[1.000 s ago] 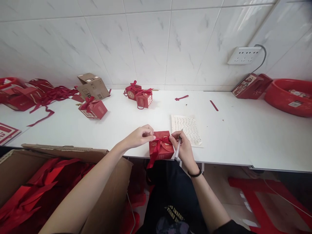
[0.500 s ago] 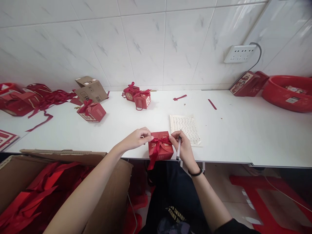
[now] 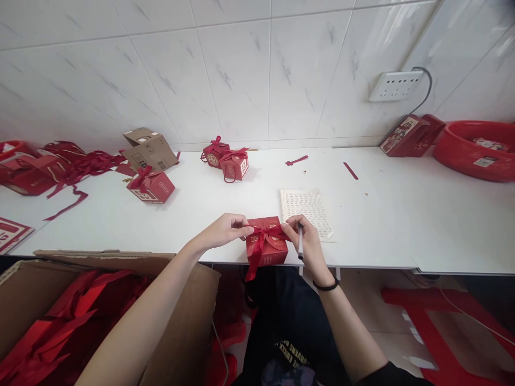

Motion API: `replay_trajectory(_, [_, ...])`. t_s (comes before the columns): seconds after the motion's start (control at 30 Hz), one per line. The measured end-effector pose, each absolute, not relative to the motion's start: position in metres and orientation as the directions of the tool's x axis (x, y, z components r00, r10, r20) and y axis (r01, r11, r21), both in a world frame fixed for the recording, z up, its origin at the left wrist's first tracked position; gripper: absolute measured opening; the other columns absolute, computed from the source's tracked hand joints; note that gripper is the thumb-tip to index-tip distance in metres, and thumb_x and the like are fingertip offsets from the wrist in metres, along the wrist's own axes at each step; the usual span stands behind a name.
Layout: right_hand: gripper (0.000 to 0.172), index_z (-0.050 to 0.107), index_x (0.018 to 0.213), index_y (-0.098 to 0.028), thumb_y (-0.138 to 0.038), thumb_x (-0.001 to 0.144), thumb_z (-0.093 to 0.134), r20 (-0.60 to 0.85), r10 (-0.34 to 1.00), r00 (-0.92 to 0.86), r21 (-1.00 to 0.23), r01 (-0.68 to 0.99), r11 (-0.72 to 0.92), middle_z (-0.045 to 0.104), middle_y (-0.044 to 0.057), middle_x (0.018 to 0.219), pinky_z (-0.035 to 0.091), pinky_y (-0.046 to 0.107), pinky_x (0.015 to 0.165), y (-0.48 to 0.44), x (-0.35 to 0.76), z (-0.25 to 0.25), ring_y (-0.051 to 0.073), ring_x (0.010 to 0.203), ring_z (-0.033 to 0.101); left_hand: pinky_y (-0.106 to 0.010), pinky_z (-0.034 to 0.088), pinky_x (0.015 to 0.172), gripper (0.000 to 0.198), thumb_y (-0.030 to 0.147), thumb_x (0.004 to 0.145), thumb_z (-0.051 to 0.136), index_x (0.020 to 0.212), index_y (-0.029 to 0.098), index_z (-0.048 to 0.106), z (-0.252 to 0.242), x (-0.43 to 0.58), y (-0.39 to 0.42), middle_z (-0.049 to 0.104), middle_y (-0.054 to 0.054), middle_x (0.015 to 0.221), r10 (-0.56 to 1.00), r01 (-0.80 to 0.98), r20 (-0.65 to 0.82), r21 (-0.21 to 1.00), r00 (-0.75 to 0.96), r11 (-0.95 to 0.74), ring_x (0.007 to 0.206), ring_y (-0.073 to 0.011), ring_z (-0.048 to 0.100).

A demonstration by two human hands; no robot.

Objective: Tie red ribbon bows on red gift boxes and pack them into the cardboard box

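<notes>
A small red gift box point(image 3: 267, 249) stands at the front edge of the white table point(image 3: 386, 225), with a red ribbon point(image 3: 263, 236) tied across its top and one tail hanging over the front. My left hand point(image 3: 223, 230) pinches the ribbon at the box's left side. My right hand point(image 3: 306, 239) pinches the ribbon at the right side and also grips a pen point(image 3: 300, 241) that points down. A handwritten sheet of paper point(image 3: 306, 210) lies just behind my right hand.
Three tied red boxes point(image 3: 225, 158) and a small brown carton point(image 3: 149, 150) stand farther back on the left, beside loose ribbons point(image 3: 82, 166). A large cardboard box point(image 3: 120, 300) of flat red packs sits below on the left. A red basin point(image 3: 477, 150) and a wall socket point(image 3: 395, 86) are on the right.
Both hands stay pinched on the ribbon. The right hand has shifted slightly right, drawing the ribbon tighter, and the pen has tipped more upright.
</notes>
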State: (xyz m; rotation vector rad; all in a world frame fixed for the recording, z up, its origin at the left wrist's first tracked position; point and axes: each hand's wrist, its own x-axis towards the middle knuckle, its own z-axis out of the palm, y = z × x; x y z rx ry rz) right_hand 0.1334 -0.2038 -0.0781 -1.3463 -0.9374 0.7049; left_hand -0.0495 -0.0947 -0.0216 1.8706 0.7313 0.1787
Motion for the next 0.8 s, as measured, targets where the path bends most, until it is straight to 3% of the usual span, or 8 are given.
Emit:
replay_trajectory(0.17, [0.029,0.051,0.076,-0.02,-0.045,0.071,0.065,0.084,0.888,0.452,-0.993,-0.04,0.114,0.039,-0.005,0.058,0.034,0.024,0.053,-0.2014,0.1339,-0.0823,0.011,0.054,0.038,-0.025,0.037,0.061,0.031,0.043,0.075,0.061,0.068,0.015,0.05,-0.0245,-0.0511,-0.0917,0.051,0.002,0.066,0.498,0.372,-0.241,0.91,0.833,-0.181,0.063,-0.0106,0.047])
replay_trajectory(0.37, [0.033,0.052,0.076,-0.019,-0.046,0.068,0.068,0.046,0.9,0.433,-0.993,-0.082,0.09,0.038,-0.007,0.055,0.034,0.023,0.051,-0.1997,0.1337,-0.0839,0.01,0.051,0.036,-0.025,0.039,0.064,0.035,0.032,0.075,0.063,0.104,0.019,0.049,-0.0244,-0.0532,-0.0902,0.046,0.007,0.062,0.461,0.326,-0.245,0.94,0.853,-0.104,0.063,-0.01,0.048])
replay_trajectory(0.67, [0.031,0.052,0.075,-0.019,-0.046,0.069,0.064,0.107,0.89,0.443,-0.994,0.064,0.088,0.037,-0.007,0.05,0.029,0.023,0.048,-0.1991,0.133,-0.0791,0.01,0.047,0.034,-0.026,0.038,0.064,0.021,0.028,0.073,0.062,0.087,0.017,0.051,-0.0231,-0.0528,-0.0922,0.043,0.007,0.057,0.481,0.365,-0.278,0.926,0.831,-0.094,0.06,-0.0098,0.047])
replay_trajectory(0.8, [0.03,0.052,0.076,-0.019,-0.046,0.07,0.063,0.124,0.882,0.456,-0.987,0.15,0.061,0.041,-0.006,0.052,0.032,0.024,0.05,-0.2021,0.132,-0.0752,0.012,0.049,0.039,-0.025,0.036,0.06,0.017,0.028,0.074,0.059,0.082,0.017,0.048,-0.024,-0.0536,-0.0924,0.044,0.007,0.056,0.511,0.438,-0.293,0.879,0.808,-0.188,0.057,-0.0096,0.045])
